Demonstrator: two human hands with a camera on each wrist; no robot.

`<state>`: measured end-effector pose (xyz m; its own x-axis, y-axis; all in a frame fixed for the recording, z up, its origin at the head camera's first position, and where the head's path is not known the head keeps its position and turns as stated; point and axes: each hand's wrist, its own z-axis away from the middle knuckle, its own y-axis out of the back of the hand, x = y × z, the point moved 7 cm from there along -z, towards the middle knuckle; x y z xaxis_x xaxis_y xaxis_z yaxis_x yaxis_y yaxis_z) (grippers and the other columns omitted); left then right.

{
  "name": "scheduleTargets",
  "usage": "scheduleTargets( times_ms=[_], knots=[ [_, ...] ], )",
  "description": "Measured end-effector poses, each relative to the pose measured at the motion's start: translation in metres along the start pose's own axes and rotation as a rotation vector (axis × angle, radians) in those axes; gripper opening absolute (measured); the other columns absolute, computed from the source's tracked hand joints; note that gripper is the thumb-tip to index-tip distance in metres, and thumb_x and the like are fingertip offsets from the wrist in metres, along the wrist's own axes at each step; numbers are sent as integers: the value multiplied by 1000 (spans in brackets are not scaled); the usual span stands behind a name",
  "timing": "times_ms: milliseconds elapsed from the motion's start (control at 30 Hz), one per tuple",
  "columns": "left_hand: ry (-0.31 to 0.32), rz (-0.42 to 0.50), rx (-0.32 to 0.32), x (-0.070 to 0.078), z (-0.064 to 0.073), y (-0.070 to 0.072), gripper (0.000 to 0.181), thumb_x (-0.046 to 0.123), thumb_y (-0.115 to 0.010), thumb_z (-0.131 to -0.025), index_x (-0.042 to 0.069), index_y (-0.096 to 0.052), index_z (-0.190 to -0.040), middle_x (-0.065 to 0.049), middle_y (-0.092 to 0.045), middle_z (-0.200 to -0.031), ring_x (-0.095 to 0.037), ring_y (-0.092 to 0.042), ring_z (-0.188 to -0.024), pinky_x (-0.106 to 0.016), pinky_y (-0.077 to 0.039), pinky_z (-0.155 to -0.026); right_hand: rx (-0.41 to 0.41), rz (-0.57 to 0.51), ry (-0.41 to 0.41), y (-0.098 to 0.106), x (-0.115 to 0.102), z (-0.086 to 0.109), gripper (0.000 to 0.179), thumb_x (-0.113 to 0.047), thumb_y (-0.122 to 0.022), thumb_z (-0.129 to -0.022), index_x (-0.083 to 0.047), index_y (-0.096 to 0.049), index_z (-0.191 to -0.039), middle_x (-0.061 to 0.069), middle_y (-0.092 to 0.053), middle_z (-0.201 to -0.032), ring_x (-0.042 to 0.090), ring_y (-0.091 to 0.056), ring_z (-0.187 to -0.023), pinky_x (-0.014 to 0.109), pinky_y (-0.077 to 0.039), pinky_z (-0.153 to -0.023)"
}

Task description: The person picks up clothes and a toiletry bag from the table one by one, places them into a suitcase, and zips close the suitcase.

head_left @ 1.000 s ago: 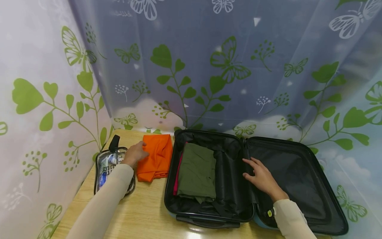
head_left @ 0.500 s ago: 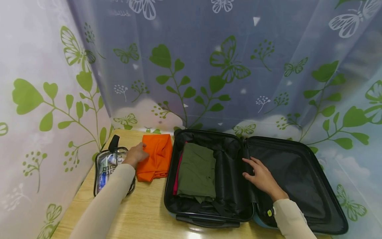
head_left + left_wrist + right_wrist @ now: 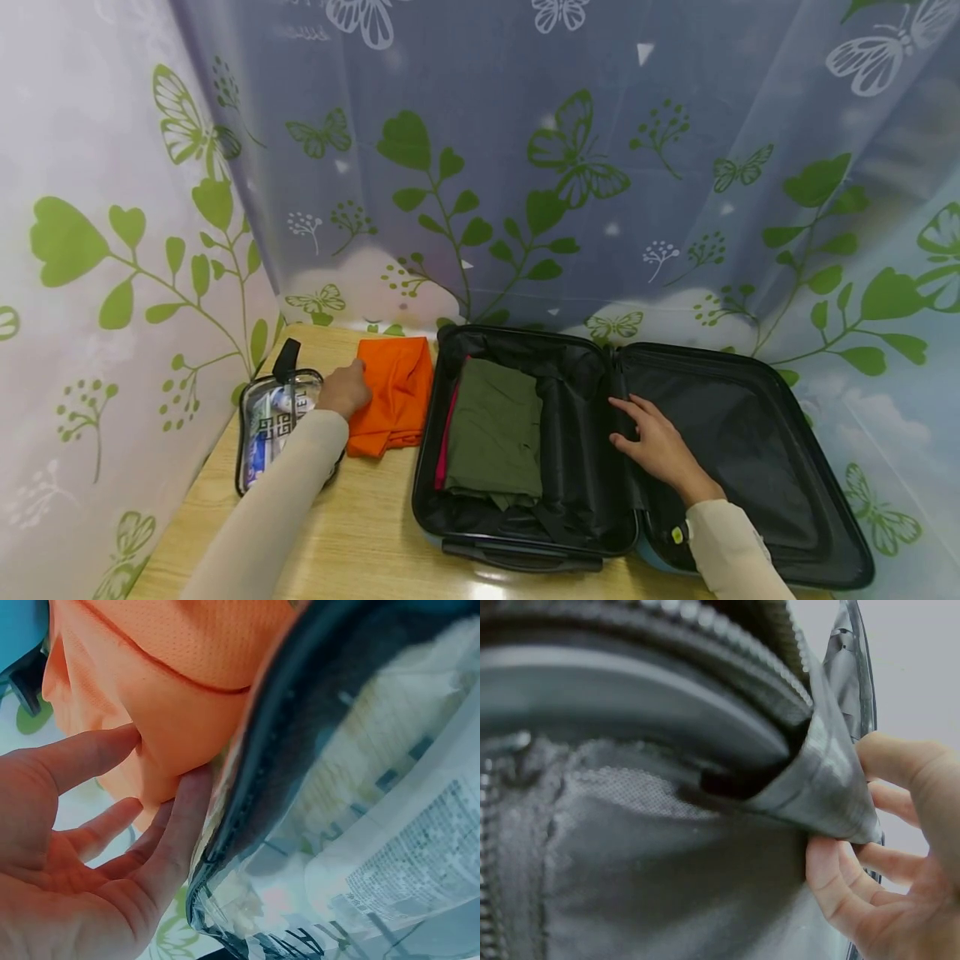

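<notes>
A folded orange garment (image 3: 396, 383) lies left of the suitcase, its fabric finely textured in the left wrist view. My left hand (image 3: 347, 390) pinches its left edge, thumb and fingers (image 3: 196, 787) on either side of the cloth. Right beside that hand lies a clear toiletry bag (image 3: 262, 429) with black trim, partly covered by my sleeve. My right hand (image 3: 660, 446) rests with spread, relaxed fingers at the hinge side of the open black suitcase (image 3: 581, 467). In the right wrist view those fingers (image 3: 826, 862) touch the black lining (image 3: 829, 780) near a zip.
A folded olive-green garment (image 3: 497, 429) lies in the suitcase's left half, over a pink-red one (image 3: 446, 450). The lid half (image 3: 750, 450) lies open to the right. Patterned curtains (image 3: 480, 167) border the wooden table (image 3: 375, 533).
My left hand has moved slightly right, and its fingers have closed in on the orange garment's edge. My right hand stays in the same place.
</notes>
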<state>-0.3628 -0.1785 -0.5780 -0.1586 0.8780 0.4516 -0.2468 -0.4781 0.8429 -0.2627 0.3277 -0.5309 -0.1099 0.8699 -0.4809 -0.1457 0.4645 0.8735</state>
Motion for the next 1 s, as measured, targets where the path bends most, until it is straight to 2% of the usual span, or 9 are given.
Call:
scheduleTargets(
  times_ms=[300,467,600,733,833,1000],
  knots=[
    [0,13,30,0,-3,0,55,6,-64,-101,-6,-49,-152,-38,-64,-139,-53,-65,-122,-62,-54,-105,1,-1,0,2,-2,0,65,-23,-72,-106,-8,-47,-165,36,-28,-171,55,-65,-124,68,-57,-95],
    [14,71,42,-4,-7,0,64,7,-63,-101,-9,-39,-159,-41,-59,-144,-57,-62,-127,-65,-51,-110,-4,-7,-2,1,-2,0,65,-23,-72,-106,-8,-47,-165,36,-28,-171,55,-65,-124,68,-57,-95],
    [29,116,47,-6,-8,3,58,10,-61,-99,-13,-46,-150,-39,-61,-141,-54,-62,-124,-64,-51,-109,-4,-5,-2,1,-1,-1,65,-24,-72,-106,-8,-47,-165,35,-28,-171,54,-65,-124,68,-57,-95],
    [16,151,42,-5,-8,4,56,9,-60,-97,-10,-51,-149,-35,-60,-147,-51,-60,-127,-62,-49,-110,-5,-1,-2,0,0,-1,65,-24,-71,-106,-8,-47,-165,35,-28,-171,54,-65,-124,68,-57,-95],
    [-1,180,29,-4,-7,4,63,8,-59,-99,-4,-45,-158,-34,-53,-157,-52,-55,-137,-63,-46,-114,-6,-3,-2,0,-1,-1,65,-24,-71,-106,-8,-47,-165,35,-28,-172,54,-65,-124,68,-57,-95],
    [-31,183,1,-1,-4,4,65,7,-57,-100,-1,-40,-162,-34,-52,-159,-52,-56,-137,-63,-46,-113,-5,-4,3,2,-3,0,65,-23,-72,-106,-8,-48,-164,36,-29,-171,53,-65,-122,68,-57,-94]
  ],
)
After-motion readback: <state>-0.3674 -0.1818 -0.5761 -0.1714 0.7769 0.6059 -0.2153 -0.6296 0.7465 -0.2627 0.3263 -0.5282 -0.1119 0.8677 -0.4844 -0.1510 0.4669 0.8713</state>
